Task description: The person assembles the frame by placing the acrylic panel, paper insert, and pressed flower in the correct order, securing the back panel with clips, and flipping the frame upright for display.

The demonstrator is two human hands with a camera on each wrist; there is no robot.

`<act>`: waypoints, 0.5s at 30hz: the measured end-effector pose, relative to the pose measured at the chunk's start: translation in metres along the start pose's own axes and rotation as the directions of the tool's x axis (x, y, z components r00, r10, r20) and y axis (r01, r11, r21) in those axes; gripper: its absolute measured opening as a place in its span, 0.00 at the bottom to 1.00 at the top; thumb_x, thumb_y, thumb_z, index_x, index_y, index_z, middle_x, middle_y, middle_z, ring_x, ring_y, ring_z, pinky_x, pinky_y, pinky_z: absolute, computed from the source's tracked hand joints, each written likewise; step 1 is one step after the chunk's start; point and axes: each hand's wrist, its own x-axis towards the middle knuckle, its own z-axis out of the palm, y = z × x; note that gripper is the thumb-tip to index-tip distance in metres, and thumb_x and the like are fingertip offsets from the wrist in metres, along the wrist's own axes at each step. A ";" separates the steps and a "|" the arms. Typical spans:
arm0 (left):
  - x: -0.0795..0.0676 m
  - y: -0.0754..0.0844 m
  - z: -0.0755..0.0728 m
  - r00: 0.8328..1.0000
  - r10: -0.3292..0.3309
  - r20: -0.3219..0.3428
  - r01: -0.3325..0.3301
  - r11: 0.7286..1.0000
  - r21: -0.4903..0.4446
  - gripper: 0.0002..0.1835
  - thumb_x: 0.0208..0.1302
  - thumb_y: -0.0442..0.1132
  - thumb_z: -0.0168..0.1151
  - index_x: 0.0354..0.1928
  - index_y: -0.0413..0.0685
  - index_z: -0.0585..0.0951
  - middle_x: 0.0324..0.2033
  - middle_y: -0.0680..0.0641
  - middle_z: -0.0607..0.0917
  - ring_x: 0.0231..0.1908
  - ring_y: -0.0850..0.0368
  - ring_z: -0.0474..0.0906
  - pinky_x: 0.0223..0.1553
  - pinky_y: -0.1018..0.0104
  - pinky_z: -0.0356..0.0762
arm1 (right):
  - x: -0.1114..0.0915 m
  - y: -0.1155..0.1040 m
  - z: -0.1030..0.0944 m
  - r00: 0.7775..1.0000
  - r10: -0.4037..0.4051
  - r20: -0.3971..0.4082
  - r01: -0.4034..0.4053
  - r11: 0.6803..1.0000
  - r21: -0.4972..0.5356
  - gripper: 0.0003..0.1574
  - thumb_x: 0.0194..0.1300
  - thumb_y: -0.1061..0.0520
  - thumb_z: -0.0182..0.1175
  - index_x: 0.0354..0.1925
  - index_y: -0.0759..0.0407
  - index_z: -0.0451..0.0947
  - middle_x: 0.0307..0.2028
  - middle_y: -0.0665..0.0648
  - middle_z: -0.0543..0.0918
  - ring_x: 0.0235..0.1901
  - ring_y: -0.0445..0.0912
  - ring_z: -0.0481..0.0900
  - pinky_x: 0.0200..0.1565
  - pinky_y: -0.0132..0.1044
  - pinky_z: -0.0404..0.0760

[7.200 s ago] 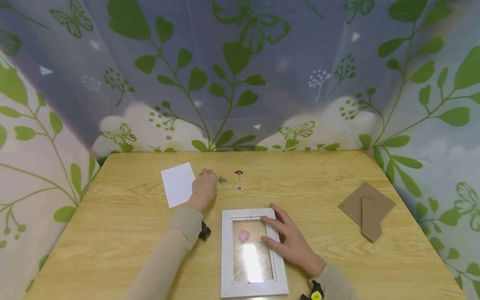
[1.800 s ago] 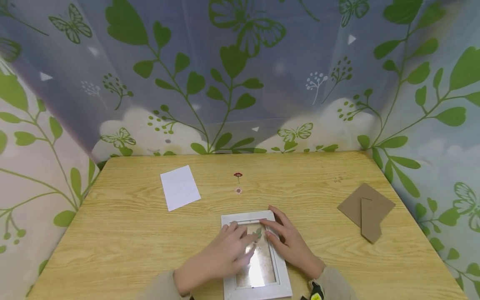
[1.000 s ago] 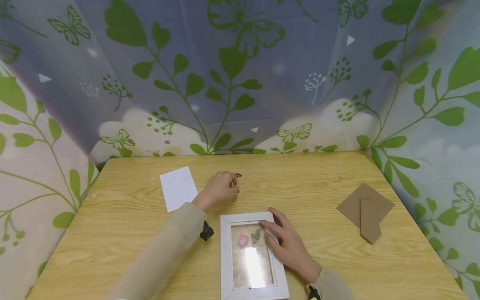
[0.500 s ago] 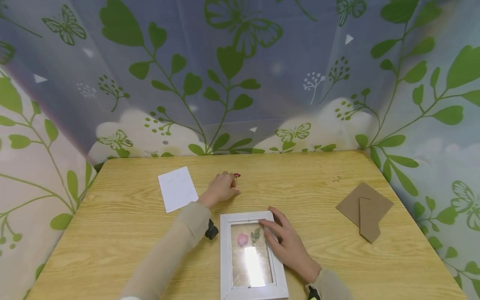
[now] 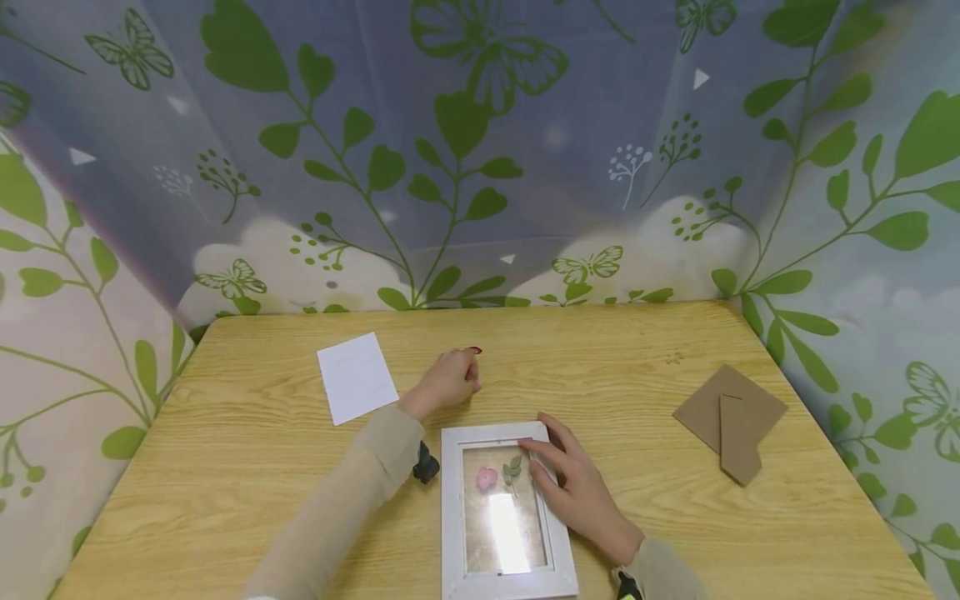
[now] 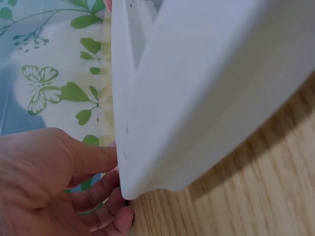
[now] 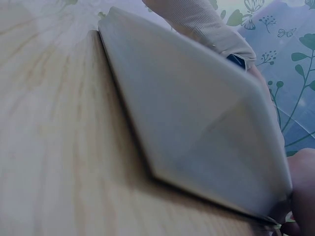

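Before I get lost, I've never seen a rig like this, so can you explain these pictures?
No robot here, just a person's bare hands: the left hand and the right hand. The wide picture is taken from the head, the close ones from each wrist. On the table lie a white frame, with a pink flower and green sprig inside its opening, white paper and brown board. The right hand rests on the frame; the left hand is at a red flower, and whether it holds anything is hidden.
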 end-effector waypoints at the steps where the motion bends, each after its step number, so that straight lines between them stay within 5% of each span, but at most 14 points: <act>1: 0.000 0.000 0.000 1.000 0.003 -0.001 -0.003 1.000 -0.009 0.10 0.62 0.31 0.67 0.30 0.44 0.73 0.25 0.50 0.73 0.30 0.55 0.68 0.34 0.63 0.67 | 0.000 0.000 0.000 1.000 -0.002 0.001 0.002 1.000 0.001 0.20 0.65 0.62 0.64 0.55 0.53 0.83 0.69 0.65 0.67 0.68 0.60 0.66 0.62 0.57 0.69; 8: -0.005 0.001 -0.002 1.000 0.010 -0.006 -0.010 0.994 -0.111 0.10 0.61 0.27 0.66 0.38 0.40 0.73 0.23 0.50 0.73 0.25 0.57 0.68 0.30 0.66 0.67 | -0.001 0.000 0.000 1.000 -0.009 -0.001 0.009 1.000 -0.002 0.20 0.65 0.62 0.64 0.55 0.54 0.83 0.69 0.66 0.67 0.68 0.61 0.65 0.61 0.59 0.69; 15: -0.010 0.002 -0.011 1.000 0.006 0.012 -0.002 0.960 -0.280 0.10 0.61 0.21 0.58 0.43 0.35 0.73 0.26 0.45 0.79 0.27 0.55 0.79 0.31 0.67 0.74 | -0.001 0.000 -0.001 1.000 -0.015 0.004 0.015 1.000 0.007 0.19 0.66 0.62 0.63 0.56 0.54 0.82 0.69 0.66 0.66 0.68 0.61 0.66 0.61 0.58 0.69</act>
